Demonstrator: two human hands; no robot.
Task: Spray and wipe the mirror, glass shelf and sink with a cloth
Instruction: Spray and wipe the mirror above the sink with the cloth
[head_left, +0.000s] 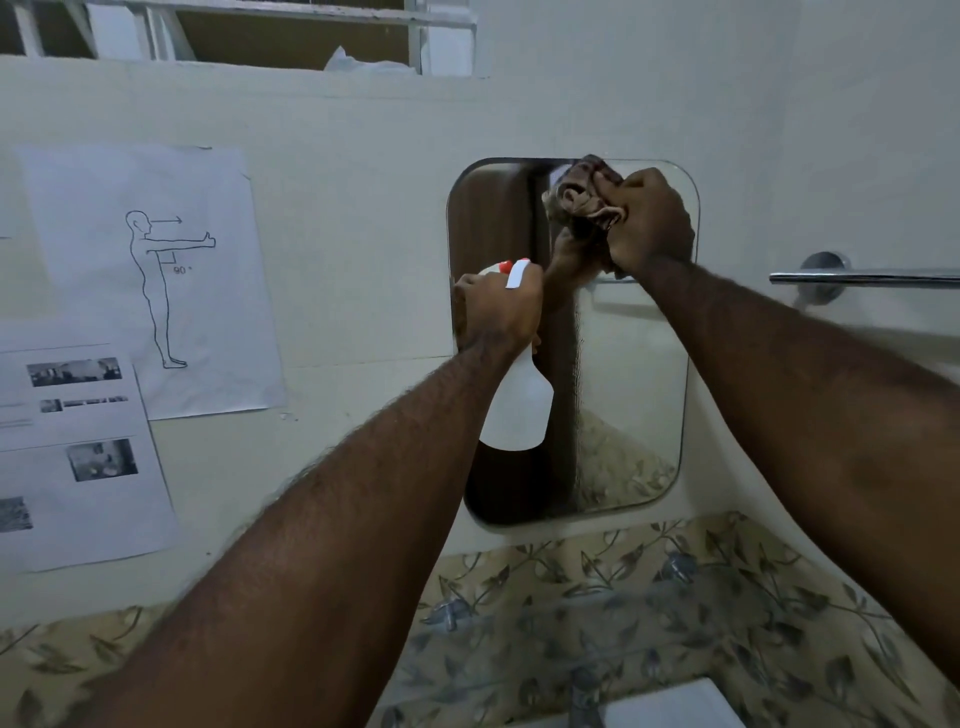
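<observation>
Right hand (649, 218) presses cloth (576, 202) on mirror (639, 395); left hand (498, 312) grips spray bottle (519, 410).

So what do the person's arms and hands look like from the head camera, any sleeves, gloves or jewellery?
Both forearms are bare from the frame edge to the wrist, with visible hair and no sleeves in view. The left hand and the right hand wear no gloves. No watch, bracelet or ring shows on the parts visible; the fingers are partly hidden, so a ring cannot be ruled out.
</observation>
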